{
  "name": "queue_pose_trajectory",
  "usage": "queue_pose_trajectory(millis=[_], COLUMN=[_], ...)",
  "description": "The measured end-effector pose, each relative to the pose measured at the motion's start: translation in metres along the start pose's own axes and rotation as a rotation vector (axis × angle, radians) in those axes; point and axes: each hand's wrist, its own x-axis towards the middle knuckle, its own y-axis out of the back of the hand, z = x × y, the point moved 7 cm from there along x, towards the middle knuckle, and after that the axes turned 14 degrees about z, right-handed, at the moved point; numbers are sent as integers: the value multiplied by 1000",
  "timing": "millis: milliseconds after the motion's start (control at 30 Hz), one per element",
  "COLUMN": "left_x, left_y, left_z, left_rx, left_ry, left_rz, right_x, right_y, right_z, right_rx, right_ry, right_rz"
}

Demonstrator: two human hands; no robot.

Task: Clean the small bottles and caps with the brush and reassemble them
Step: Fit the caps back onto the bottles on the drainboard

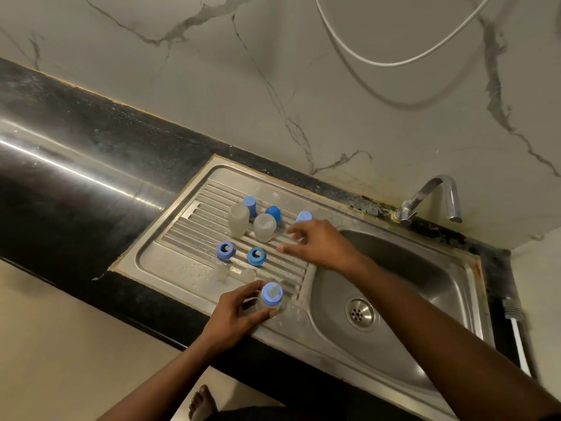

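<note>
My left hand (pixel 239 312) grips a small clear bottle with a blue ring and teat (pixel 271 296) at the front edge of the drainboard (pixel 170 259). My right hand (pixel 315 244) hovers over the drainboard's right side with fingers spread, holding nothing. Two clear bottles (pixel 239 219) (pixel 264 227) stand upside down on the ribs. Behind them are three blue caps (pixel 249 204) (pixel 273 212) (pixel 304 216). Two blue rings (pixel 225 250) (pixel 256 256) lie in the middle. Two clear teats (pixel 221 271) (pixel 248 274) lie in front of them. No brush is in view.
The steel sink basin (pixel 403 299) with its drain (pixel 360 313) lies to the right, and a tap (pixel 431 199) stands behind it. A dark counter (pixel 76 165) stretches left. A white hose (pixel 394 60) hangs on the marble wall.
</note>
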Motion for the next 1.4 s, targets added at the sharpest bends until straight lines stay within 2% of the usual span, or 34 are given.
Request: queue_pose_trajectory(millis=[67, 133, 300, 500, 600, 700, 800, 933, 1167, 1400], left_x=[0, 0, 0, 1, 0, 0, 0, 1, 2, 1], left_y=[0, 0, -1, -1, 0, 1, 3, 1, 1, -1], left_z=[0, 3, -1, -7, -4, -1, -1, -4, -13, -11], left_rx=[-6, -15, -15, 35, 41, 34, 29, 45, 57, 10], left_ry=[-9, -8, 37, 54, 51, 49, 61, 72, 74, 43], left_rz=[-12, -11, 3, 19, 22, 22, 21, 13, -3, -7], right_x=[28, 51, 86, 93, 86, 68, 32, -24, -69, -75], right_y=[12, 14, -8, -22, -9, 19, 42, 49, 19, 0], right_z=[19, 35, 49, 54, 48, 32, 3, -38, -70, -76], right_rx=[-44, -110, -277, -321, -334, -200, -73, -36, -212, -322], right_ry=[-36, -54, -45, 28, 73, 91, 146, 243, 409, 382], right_rz=[116, 150, 71, 37, 62, 91, 16, -144, -178, -173])
